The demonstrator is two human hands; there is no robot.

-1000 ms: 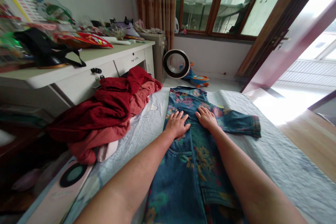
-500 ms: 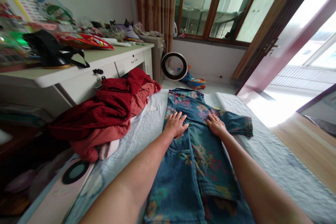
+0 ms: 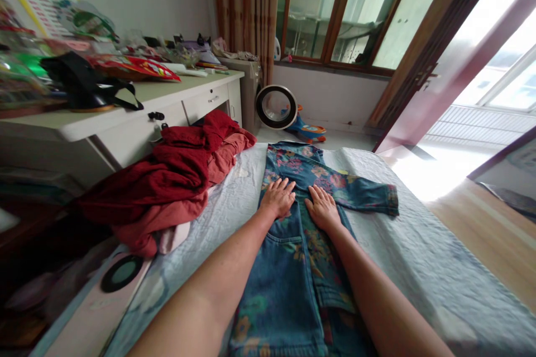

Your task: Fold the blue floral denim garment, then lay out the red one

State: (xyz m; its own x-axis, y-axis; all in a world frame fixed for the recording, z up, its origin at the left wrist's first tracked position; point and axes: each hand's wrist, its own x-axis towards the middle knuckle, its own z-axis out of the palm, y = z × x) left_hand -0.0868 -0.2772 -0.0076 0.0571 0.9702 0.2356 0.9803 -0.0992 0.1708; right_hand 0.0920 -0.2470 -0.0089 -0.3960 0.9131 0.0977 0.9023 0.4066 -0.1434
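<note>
A blue floral denim jacket [image 3: 280, 290] lies on the bed in front of me, its near end running out of the bottom of the view. One sleeve [image 3: 371, 195] stretches out to the right, with its cuff on the sheet. My left hand [image 3: 278, 199] rests flat on the jacket's upper left part, above a curved pocket seam, fingers spread. Close beside it, my right hand [image 3: 323, 207] also presses flat on the cloth near the middle, fingers extended. Neither hand grips the fabric. Part of the jacket's right side is hidden under my right forearm.
Dark red and coral cloths [image 3: 180, 173] are heaped at the bed's left side. Behind them stands a white desk [image 3: 167, 97] crowded with packets and a black strapped object [image 3: 79, 83]. A washing machine's round door [image 3: 276, 107] hangs open past the bed [image 3: 419, 268].
My right hand has slid left toward my left hand, and the jacket's right side has been drawn inward beneath it. My left hand stays nearly in place.
</note>
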